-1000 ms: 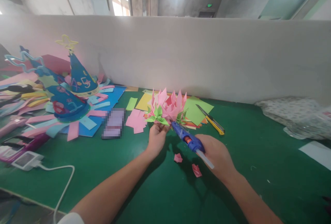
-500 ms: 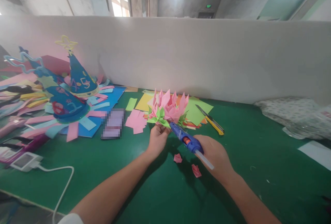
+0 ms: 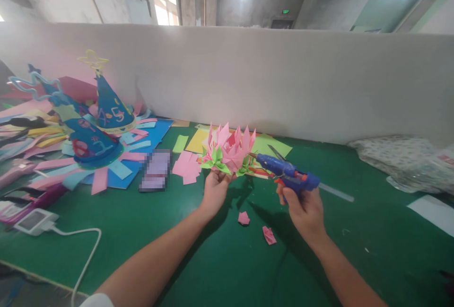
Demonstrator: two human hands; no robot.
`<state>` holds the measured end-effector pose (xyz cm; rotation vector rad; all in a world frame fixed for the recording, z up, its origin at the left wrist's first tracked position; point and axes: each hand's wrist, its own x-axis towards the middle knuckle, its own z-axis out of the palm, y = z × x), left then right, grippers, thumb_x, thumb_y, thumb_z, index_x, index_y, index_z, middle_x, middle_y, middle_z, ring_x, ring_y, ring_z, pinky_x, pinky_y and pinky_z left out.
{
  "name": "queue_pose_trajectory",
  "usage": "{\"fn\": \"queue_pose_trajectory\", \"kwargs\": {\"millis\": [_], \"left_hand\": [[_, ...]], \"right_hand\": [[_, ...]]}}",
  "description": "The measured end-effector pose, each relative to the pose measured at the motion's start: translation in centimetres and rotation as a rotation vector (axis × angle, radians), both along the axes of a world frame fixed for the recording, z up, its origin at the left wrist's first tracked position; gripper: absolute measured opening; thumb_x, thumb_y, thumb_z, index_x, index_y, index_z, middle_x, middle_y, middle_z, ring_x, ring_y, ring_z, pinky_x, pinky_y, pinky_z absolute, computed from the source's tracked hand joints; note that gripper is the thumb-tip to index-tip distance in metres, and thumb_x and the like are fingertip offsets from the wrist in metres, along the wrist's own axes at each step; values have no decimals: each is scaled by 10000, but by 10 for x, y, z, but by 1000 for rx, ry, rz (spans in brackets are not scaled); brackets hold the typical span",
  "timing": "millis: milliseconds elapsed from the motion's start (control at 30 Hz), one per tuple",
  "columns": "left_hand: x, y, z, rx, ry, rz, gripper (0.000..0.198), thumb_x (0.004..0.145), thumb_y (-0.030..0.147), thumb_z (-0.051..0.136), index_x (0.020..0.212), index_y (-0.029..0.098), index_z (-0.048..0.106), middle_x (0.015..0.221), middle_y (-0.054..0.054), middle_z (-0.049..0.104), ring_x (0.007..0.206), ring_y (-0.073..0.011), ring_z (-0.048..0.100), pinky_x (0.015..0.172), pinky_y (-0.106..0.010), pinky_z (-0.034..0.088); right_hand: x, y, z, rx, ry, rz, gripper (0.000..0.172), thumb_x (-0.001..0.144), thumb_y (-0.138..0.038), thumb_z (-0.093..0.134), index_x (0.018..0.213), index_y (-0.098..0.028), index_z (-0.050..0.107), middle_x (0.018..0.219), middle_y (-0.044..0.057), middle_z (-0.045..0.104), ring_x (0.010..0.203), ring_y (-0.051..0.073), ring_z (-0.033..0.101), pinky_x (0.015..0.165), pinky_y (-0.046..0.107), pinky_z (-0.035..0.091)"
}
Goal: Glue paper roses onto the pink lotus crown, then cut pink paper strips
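Note:
A pink paper flower [image 3: 232, 148] with pointed petals and green paper leaves [image 3: 217, 160] is held just above the table by my left hand [image 3: 214, 189], whose fingers are closed under its base. My right hand [image 3: 305, 212] is wrapped round the handle of a blue hot glue gun [image 3: 283, 170]. The gun's nozzle points left at the right side of the flower, very near it; whether it touches I cannot tell. A clear glue stick [image 3: 336, 192] juts from the gun's rear. Two small folded pink paper pieces [image 3: 243, 218] lie on the table below.
Coloured paper sheets [image 3: 271, 145] lie behind the flower, with pink slips [image 3: 187, 167] and a phone [image 3: 155, 171] to the left. Decorated blue cone hats [image 3: 109, 103] stand further left. A white cable [image 3: 95, 245] crosses the front left. Plastic-wrapped material [image 3: 400, 155] sits at right.
My right hand has swung the glue gun to the right and turned it, so its nozzle now comes from the flower's right side instead of its front. The left hand has barely shifted.

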<state>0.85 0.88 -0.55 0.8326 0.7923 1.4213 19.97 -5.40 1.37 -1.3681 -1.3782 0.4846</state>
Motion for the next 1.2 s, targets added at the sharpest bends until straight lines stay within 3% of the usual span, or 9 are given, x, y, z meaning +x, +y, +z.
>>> {"fn": "queue_pose_trajectory", "kwargs": {"millis": [133,233,400,533,733,900,1000,1133,1200], "left_hand": [[0,1,2,-12,-51,28,394,520,370,819,753,136,602,778,-28,692,726,-154,645,807,-331,507],[-1,3,1,-22,-73,49,419,506,378,827,761,136,597,748,-15,682,704,-141,640,810,-329,507],[-2,6,-3,-13,-127,120,394,526,354,826,740,144,570,674,35,638,668,-100,615,811,-307,513],[-4,7,-3,5,-163,168,384,551,318,820,796,149,577,782,9,671,730,-103,625,800,-287,511],[-7,9,-3,24,-169,197,363,563,322,813,784,150,582,746,16,660,699,-94,622,772,-270,510],[-6,9,-2,19,-158,195,367,551,338,816,761,149,582,724,19,651,682,-96,617,774,-278,509],[-5,8,-2,20,-153,180,377,537,336,822,767,152,586,720,23,645,683,-98,616,757,-275,510],[-4,6,0,15,-151,161,386,534,335,825,783,158,588,718,26,641,685,-97,616,739,-265,511],[-4,5,0,12,-152,157,385,527,339,827,755,154,578,697,29,635,672,-93,612,737,-265,512]], "right_hand": [[5,14,-3,-28,260,-9,353,810,-562,531,871,-214,541,685,6,608,535,137,551,494,261,456],[15,25,-8,-152,255,-119,459,752,-639,537,753,-185,598,689,40,636,582,162,572,533,274,463],[36,34,-18,-345,-50,-183,526,749,-655,464,719,-170,666,725,83,680,676,236,614,587,311,444],[37,35,-20,-348,-376,-128,466,773,-598,440,759,-192,668,733,62,681,698,236,622,582,296,421],[33,32,-23,-383,-506,-159,405,761,-587,491,848,-201,581,674,28,648,577,196,600,504,273,396],[29,29,-15,-178,-736,-135,282,824,-464,486,794,-197,574,804,75,653,773,253,609,665,352,441],[15,21,-2,-61,-730,37,213,859,-366,482,812,-196,599,900,81,639,899,246,582,792,370,431],[-14,5,12,-218,-606,562,199,905,-300,455,960,-242,638,983,43,633,917,181,580,802,302,444],[-26,-1,14,-296,-570,650,202,889,-343,499,1007,-251,635,985,37,630,865,172,583,759,285,454]]}}
